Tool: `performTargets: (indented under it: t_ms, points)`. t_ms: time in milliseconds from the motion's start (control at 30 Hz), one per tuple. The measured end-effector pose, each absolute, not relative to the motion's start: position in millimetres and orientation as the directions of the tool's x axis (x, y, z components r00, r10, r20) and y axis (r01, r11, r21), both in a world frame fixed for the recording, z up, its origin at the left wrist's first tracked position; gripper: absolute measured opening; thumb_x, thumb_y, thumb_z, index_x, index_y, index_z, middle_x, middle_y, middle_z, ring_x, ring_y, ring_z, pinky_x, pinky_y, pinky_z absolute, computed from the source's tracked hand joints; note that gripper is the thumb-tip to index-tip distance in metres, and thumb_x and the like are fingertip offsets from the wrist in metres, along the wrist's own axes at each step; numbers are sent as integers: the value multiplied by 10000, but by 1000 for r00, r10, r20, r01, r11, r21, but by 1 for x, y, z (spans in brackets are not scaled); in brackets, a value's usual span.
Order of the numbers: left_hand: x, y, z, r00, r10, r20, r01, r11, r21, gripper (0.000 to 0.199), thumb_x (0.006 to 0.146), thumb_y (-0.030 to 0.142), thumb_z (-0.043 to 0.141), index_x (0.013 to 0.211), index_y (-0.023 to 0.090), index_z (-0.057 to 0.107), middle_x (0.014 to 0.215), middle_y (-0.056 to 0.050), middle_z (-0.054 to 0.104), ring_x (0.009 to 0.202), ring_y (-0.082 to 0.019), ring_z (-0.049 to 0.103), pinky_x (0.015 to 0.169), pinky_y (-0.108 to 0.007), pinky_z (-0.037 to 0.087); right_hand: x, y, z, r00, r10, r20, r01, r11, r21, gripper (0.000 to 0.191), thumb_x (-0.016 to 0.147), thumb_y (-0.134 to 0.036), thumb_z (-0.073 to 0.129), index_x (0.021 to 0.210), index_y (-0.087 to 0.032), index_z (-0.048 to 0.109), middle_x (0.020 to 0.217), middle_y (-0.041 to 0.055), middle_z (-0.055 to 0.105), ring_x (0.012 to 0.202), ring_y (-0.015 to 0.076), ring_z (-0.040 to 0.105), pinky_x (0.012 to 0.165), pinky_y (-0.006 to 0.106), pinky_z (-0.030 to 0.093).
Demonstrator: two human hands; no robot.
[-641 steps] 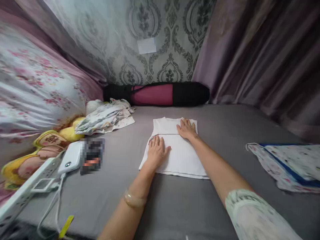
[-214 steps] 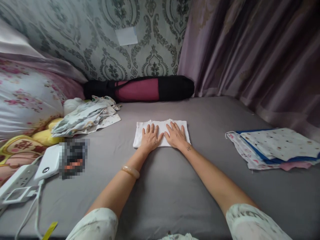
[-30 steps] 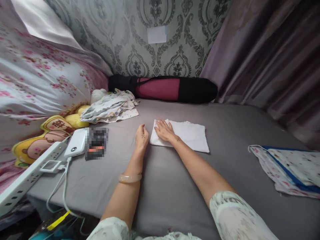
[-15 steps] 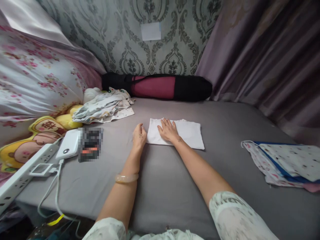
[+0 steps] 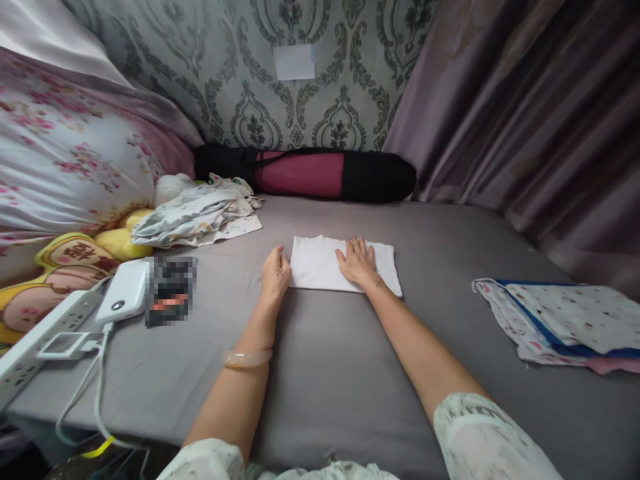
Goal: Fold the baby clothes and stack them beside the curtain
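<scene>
Head view: the right hand (image 5: 357,261) lies flat at centre frame, grip released, fingers spread over the folded white cloth (image 5: 317,263). The left hand (image 5: 276,273) is curled beside the cloth's left edge; I cannot tell whether its grip pinches any fabric. Around them on the grey surface (image 5: 330,380): stacked printed cloths (image 5: 575,313) at right, a crumpled cloth (image 5: 193,215) at upper left, a black-and-maroon bag (image 5: 305,175) at upper centre.

a: light?
b: dim-ish, soft. pale drape (image 5: 45,27) upper l has a sheen, r curtain (image 5: 500,100) goes v dark twd the corner. white cloth (image 5: 317,267) brightest mid-pic.
a: shadows?
b: faint, soft-edged, on grey sheet (image 5: 325,380).
a: pic qual?
b: wide-angle stretch at edges, esp power strip (image 5: 45,343). pixelated patch (image 5: 171,291) l side.
</scene>
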State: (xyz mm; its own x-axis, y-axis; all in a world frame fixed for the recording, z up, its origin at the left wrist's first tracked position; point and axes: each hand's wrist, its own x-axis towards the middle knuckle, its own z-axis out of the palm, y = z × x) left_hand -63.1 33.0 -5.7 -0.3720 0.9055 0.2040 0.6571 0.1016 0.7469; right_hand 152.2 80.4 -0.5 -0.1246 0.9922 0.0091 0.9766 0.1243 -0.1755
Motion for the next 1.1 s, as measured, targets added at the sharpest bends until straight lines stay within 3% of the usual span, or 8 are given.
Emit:
performTargets:
  t_ms: [300,433,600,1100]
  points:
    - [-62,33,-8,-350,906,240,663,59,746,338,906,210,419,1185,158,602,1185,-129,669,1183,-243,588,1027,-391,446,161,82,10,-141,989,-31,953,127,-275,656,993,-476,144,1510,-97,284,1598,146,194,1477,280,94,1164,497,91]
    - [-59,30,-7,-311,909,278,686,12,728,326,910,225,429,1184,182,601,1172,-117,675,1150,-237,605,1004,-380,462,186,76,13,-75,995,73,973,89,-211,643,998,-449,151,1493,-73,315,1598,162,183,1479,276,82,1171,493,49]
    - [-51,28,-4,-198,935,295,743,-53,667,315,926,231,434,1191,164,592,1170,-127,672,1113,-223,619,992,-349,460,210,71,1,-84,996,33,984,88,-155,650,997,-469,177,1493,-74,317,1581,157,244,1467,274,147,1171,457,98]
    - [-50,28,-7,-74,954,291,783,-125,609,310,909,211,440,1173,193,601,1210,-115,664,1154,-221,607,1009,-351,455,217,66,1,-55,998,28,972,59,-229,641,997,-458,144,1494,-96,327,1583,142,247,1469,269,145,1178,465,96]
